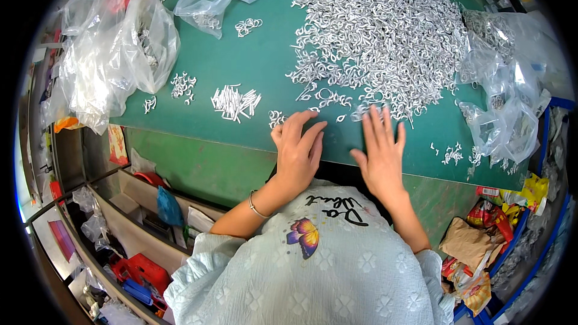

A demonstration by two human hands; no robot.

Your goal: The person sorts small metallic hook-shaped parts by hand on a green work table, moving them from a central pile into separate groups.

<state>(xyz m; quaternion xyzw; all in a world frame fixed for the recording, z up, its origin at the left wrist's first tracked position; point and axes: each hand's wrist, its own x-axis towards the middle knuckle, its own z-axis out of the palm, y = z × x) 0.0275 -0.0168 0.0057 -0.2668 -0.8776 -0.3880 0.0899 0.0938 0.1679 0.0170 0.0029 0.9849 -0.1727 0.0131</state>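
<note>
A large heap of small silver-white metal clasps and rings (379, 30) covers the far middle and right of a green tabletop (241, 63). My right hand (383, 159) lies at the heap's near edge, fingers stretched out over a few loose pieces. My left hand (296, 147) is at the table's front edge, its fingers bent and apart, tips pointing right. One fingertip is beside a small white piece. Just left of that hand sits a little cluster of rings (277, 118). Farther left lie short white metal rods (235, 103) in a loose pile.
Small groups of pieces lie at left (183, 86) and at right (453, 154). Clear plastic bags (96, 66) bunch at the far left, and more bags (503, 108) at the right. Wooden compartments (129, 201) stand below left; snack packets and a paper bag (466, 241) below right.
</note>
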